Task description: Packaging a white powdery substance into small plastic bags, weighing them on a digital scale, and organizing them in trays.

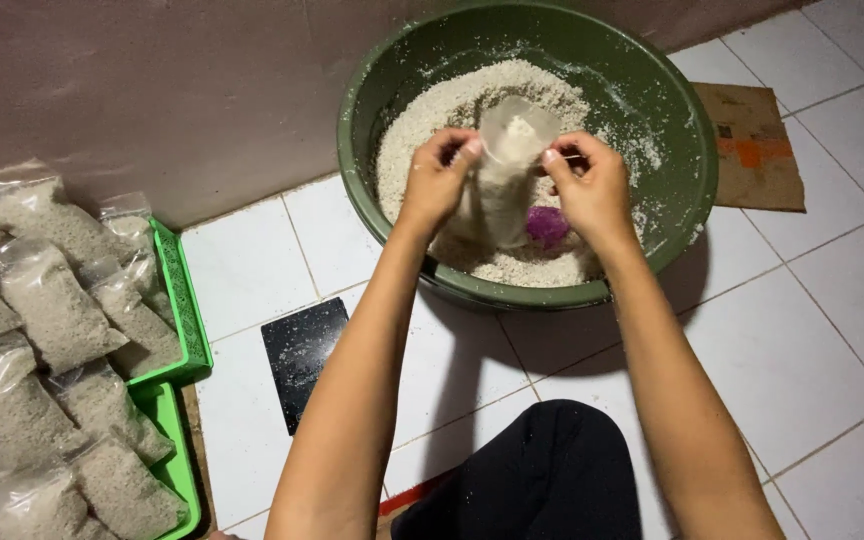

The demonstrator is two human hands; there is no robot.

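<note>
A clear plastic bag partly filled with pale grainy material stands upright over a big green basin. My left hand pinches the bag's rim on the left and my right hand pinches it on the right, holding its mouth wide. The basin holds a heap of the same whitish grainy material. A small purple scoop lies in the grains just below my right hand.
Green plastic trays at the left carry several filled, closed bags. A black flat scale lies on the white tiled floor. A cardboard piece lies right of the basin. My dark-clothed knee is at the bottom.
</note>
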